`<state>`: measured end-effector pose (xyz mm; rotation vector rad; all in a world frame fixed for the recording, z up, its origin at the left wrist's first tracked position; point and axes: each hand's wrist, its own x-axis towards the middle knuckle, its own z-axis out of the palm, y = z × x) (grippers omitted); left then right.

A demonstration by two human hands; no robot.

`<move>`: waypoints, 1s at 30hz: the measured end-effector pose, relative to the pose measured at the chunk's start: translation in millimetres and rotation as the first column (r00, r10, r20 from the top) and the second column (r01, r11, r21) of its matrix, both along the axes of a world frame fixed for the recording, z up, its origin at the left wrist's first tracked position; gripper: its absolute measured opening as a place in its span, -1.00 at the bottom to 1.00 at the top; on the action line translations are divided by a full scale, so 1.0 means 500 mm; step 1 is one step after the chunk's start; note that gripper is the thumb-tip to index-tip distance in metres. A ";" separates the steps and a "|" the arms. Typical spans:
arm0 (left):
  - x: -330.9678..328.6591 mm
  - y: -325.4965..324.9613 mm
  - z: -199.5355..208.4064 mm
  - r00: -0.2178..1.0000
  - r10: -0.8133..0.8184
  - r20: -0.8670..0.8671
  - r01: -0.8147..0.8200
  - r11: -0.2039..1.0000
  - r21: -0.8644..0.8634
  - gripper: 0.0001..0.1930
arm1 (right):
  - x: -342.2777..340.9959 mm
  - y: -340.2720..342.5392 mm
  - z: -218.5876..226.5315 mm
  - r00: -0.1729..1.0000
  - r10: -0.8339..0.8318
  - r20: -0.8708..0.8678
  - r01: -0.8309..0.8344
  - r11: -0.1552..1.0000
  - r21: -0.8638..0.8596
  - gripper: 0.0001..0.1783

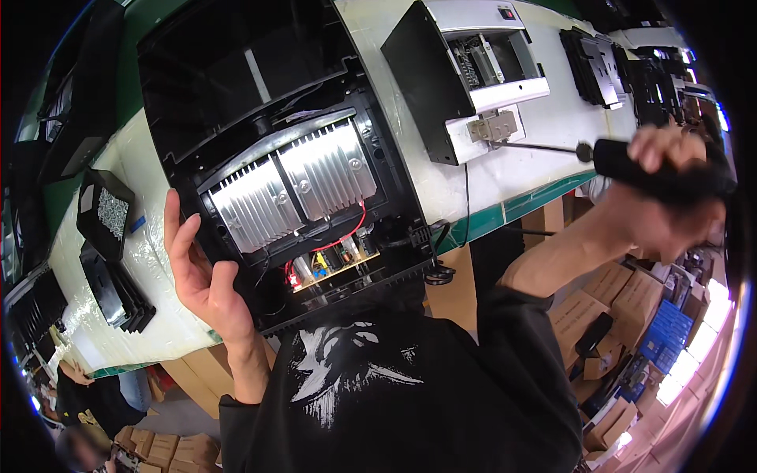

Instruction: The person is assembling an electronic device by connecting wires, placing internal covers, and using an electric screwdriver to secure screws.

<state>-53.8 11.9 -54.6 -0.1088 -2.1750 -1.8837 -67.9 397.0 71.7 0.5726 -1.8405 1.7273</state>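
Observation:
My right hand (662, 197) is wrapped around the dark handle of an electric screwdriver (607, 162), both partly blurred. From the handle a long thin shaft runs left, its tip at a small metal block on a black and silver machine (430, 71). My left hand (206, 276) has its fingers stretched out and apart, along the left edge of a large black housing (404, 197). Whether the fingertips press on that edge, I cannot tell. Inside the housing lie two finned silver heat sinks (327, 169) and a circuit board (335, 270) with red wires.
On the white-topped bench (87, 315) at the left stand a black tray of small screws (110, 213) and stacked black parts (118, 296). More flat black parts (591, 67) lie at the far right. Cartons (607, 307) fill the lower right. Another person (87, 402) is at the lower left.

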 end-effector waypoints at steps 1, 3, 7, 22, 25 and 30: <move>0.000 -0.001 0.000 1.000 0.003 -0.001 -0.003 1.000 -0.003 -0.32 | -0.026 -0.004 0.006 0.998 0.040 0.057 -0.038 0.999 -0.028 -0.34; 0.001 -0.002 -0.001 1.000 0.002 -0.009 -0.002 0.999 0.045 -0.33 | -0.080 -0.018 0.013 0.974 -0.196 0.114 0.201 0.979 -0.038 -0.46; 0.007 0.007 0.004 1.000 0.029 0.005 -0.030 0.986 0.163 -0.45 | -0.132 -0.063 0.016 0.915 -0.364 0.172 0.328 0.922 0.206 -0.53; -0.002 -0.006 -0.007 1.000 -0.004 -0.012 0.006 0.982 0.191 -0.54 | 0.202 -0.083 0.192 0.754 0.614 -0.233 -0.656 0.684 -0.320 -0.79; 0.005 -0.005 -0.005 1.000 0.006 -0.020 -0.003 0.985 0.171 -0.54 | 0.195 -0.140 0.144 0.667 0.403 -0.627 -0.724 0.551 -0.416 -0.79; 0.002 0.004 -0.012 0.999 -0.034 -0.022 0.039 0.969 0.244 -0.54 | 0.177 -0.232 0.072 0.805 0.083 -0.587 -0.336 0.880 -0.336 -0.54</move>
